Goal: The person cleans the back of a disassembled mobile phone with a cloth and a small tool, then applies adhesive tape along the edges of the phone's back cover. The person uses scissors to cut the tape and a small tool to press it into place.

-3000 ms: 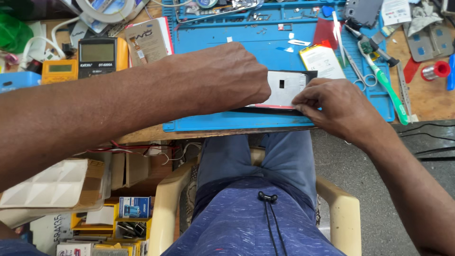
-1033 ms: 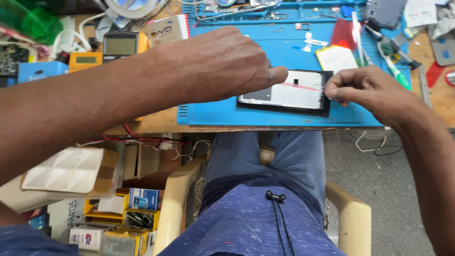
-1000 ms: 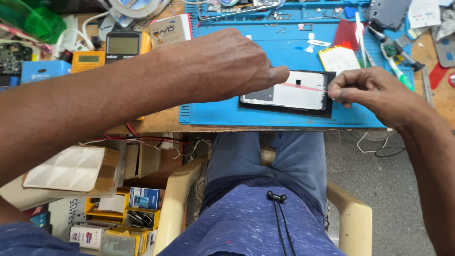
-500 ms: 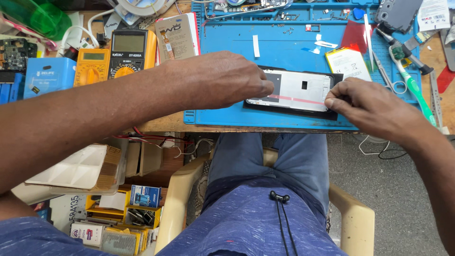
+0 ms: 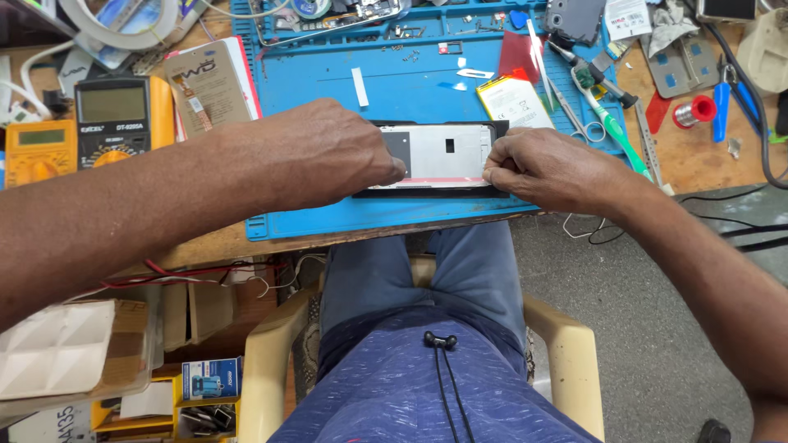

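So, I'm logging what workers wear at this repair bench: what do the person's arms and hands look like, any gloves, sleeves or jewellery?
Both are bare. The left hand and right hand carry no gloves, and no rings or watch are visible. Both forearms are uncovered as far as the picture edges, with no sleeve in sight. Fingernails look short where they show.

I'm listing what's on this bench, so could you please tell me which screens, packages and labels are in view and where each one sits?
Phone display panel: on the blue mat, flat, black frame with pale back, left hand and right hand on its ends.
Black multimeter: far left, grey screen.
Yellow multimeter: beside it, small grey screen.
Brown printed package: left of the mat, rectangular.
Small blue box: under the bench, labelled.
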